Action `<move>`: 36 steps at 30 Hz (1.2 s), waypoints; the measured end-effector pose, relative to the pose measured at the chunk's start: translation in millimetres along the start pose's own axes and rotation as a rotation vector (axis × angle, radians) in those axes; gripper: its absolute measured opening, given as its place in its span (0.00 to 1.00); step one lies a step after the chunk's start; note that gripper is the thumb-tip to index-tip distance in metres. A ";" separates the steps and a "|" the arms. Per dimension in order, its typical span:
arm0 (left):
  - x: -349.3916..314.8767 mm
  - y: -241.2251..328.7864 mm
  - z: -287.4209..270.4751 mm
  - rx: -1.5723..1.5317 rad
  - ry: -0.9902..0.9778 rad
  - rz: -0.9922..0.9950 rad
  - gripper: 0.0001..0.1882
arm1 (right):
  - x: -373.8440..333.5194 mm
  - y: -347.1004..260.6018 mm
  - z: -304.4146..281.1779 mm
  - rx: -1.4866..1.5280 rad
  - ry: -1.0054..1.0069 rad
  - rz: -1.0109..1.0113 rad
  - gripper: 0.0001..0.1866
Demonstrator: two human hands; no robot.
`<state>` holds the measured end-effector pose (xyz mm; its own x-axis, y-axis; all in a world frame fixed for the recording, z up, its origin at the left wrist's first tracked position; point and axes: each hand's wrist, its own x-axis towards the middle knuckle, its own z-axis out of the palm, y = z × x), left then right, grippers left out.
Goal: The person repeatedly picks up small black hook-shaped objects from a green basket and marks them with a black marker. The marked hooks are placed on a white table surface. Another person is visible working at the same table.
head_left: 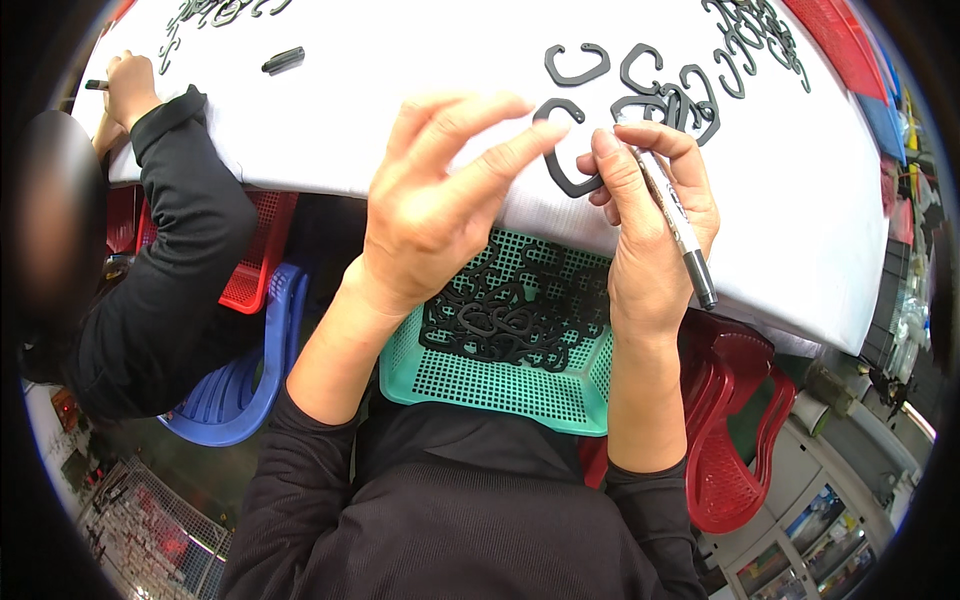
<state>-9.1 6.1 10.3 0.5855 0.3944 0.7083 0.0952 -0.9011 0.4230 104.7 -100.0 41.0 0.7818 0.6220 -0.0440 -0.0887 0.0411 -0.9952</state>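
My right hand (655,200) is closed around a marker pen (672,205) with a silver-white body and a dark end pointing down toward me. Beside its fingertips is a black C-shaped plastic piece (553,165); I cannot tell whether those fingers also grip its lower end. My left hand (435,190) hovers to the left, fingers spread and slightly blurred, its fingertips close to that same piece. Further black C-shaped pieces (578,68) lie on the white tabletop (400,50) beyond my right hand, some of them overlapping.
In front of my body a green plastic basket (480,390) holds many black pieces. A black pen cap (283,60) lies at the table's far left. Larger piles (760,35) sit toward the far corners. At left, a co-worker's sleeve (190,220) reaches over the table. Blue (240,400) and red chairs (725,480) flank me.
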 end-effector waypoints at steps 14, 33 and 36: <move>-3.2 13.4 1.8 -0.326 -0.056 -0.591 0.08 | -10.8 9.7 -6.1 -0.051 0.060 -0.042 0.07; -7.5 8.0 4.7 -0.264 -0.048 -0.466 0.06 | -9.2 25.7 6.9 -0.301 0.014 -0.242 0.11; -7.6 7.6 4.8 -0.269 -0.046 -0.463 0.06 | -9.1 26.2 8.1 -0.274 0.018 -0.236 0.11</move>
<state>-8.9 -4.6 5.5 0.5663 0.7257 0.3907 0.1458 -0.5548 0.8191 90.3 -98.3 16.1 0.7717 0.6068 0.1906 0.2624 -0.0308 -0.9645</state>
